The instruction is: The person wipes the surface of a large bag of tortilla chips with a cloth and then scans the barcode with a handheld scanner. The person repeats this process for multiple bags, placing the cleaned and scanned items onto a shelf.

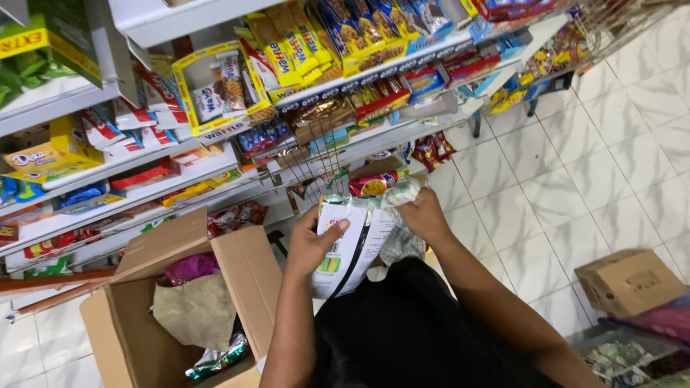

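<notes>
Taking the open cardboard box (180, 302) on the floor as the landmark: it stands at the lower left with its flaps up, and inside it lie a crumpled sheet of brown paper (195, 310), a pink packet (190, 267) behind that, and a shiny green wrapper (219, 359) at the near corner. Above and behind the box run the shop shelves (215, 154), tightly stocked with yellow, red and blue snack packs. Just right of the box, the left hand (310, 246) grips a white packet (350, 248) by its left edge, thumb laid across the front and fingers curled behind. The packet is held upright in front of the person's chest, above the black clothing. Further right of the box, the right hand (424, 214) is clenched on a checked cloth (399, 215), which presses against the packet's upper right corner. Well to the right of the box, a small closed carton (629, 280) sits on the white tiled floor (596, 179).
</notes>
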